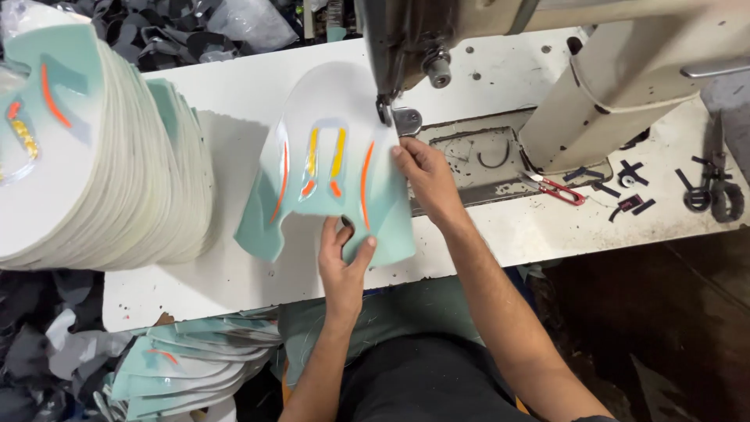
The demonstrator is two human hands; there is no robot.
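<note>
A: Where's the panel?

B: The mint and white panel (332,168) lies flat on the white worktop (234,101), its right edge under the foot of the sewing machine (406,39)

A: And the hands?

B: The left hand (344,262) pinches the panel's near edge, thumb on top and fingers curled beneath. The right hand (426,176) rests on the right edge just beside the foot, fingers pressed flat, gripping nothing

A: What's around it?

B: A tall stack (94,148) of like panels stands on the worktop to the left, well apart from the hands. A second pile (195,363) lies near and left, below the worktop edge. Red snips (556,188) lie right of the machine's plate, and dark scissors (715,187) further right, with small dark scraps (629,205) between them
</note>
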